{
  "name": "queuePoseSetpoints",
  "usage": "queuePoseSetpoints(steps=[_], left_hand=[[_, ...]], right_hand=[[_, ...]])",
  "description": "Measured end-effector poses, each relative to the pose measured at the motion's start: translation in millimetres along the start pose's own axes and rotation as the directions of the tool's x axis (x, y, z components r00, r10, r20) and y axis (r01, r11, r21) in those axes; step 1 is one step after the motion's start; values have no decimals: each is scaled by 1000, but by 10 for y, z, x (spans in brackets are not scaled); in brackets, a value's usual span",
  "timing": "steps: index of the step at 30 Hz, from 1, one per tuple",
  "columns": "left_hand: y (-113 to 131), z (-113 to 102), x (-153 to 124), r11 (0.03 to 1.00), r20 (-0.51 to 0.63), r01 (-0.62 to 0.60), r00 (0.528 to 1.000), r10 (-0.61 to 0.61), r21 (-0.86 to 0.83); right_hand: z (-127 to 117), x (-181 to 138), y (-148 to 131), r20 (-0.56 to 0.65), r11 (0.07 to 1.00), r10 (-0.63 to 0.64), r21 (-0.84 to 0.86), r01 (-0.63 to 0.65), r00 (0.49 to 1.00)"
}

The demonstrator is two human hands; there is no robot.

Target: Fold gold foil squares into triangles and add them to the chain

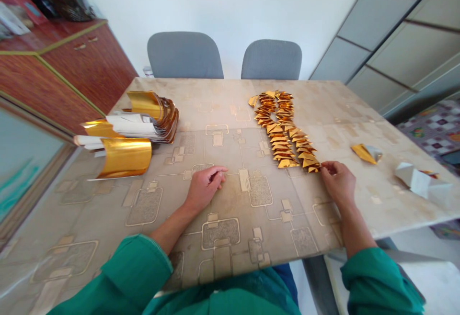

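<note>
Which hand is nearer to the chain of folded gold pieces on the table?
Right. The right hand touches the near end of the chain; the left hand rests on the table apart, to its left.

Probably a home dining room: patterned table [230, 195], two grey chairs [185, 55], wooden sideboard [68, 71], panelled wardrobe doors [398, 37].

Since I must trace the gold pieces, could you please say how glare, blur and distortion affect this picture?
Head view: soft, even daylight, faint shadows beneath the right hand; head view: the curled gold sheet glares; head view: the chain of folded gold pieces is sharp, while the table edge bows and the corners smear.
</note>
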State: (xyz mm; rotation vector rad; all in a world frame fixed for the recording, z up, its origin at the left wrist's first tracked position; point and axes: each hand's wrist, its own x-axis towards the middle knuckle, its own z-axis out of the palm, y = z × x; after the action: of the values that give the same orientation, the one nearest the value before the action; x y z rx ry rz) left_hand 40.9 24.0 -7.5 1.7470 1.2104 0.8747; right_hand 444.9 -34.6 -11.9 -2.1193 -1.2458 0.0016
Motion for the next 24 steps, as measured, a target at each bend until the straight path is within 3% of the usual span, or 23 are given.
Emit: queuePoseSetpoints(steps=[8, 14, 20, 24], left_hand=[[-12, 3, 4, 1000, -6, -21, 1000, 21, 2], [-23, 6, 6, 1000, -1, -30, 1000, 30, 1], [-13, 3, 6, 999, -4, -39, 999, 39, 9], [-18, 0, 2, 999, -3, -41, 999, 41, 11]], right_hand=[[34, -77, -27, 16, 979, -130, -156, 131, 991], [9, -90, -70, 0, 974, -163, -158, 161, 987], [-7, -106, -180, 42, 991, -30, -131, 35, 999], [-35, -162, -241, 114, 980, 3, -197, 19, 993]])
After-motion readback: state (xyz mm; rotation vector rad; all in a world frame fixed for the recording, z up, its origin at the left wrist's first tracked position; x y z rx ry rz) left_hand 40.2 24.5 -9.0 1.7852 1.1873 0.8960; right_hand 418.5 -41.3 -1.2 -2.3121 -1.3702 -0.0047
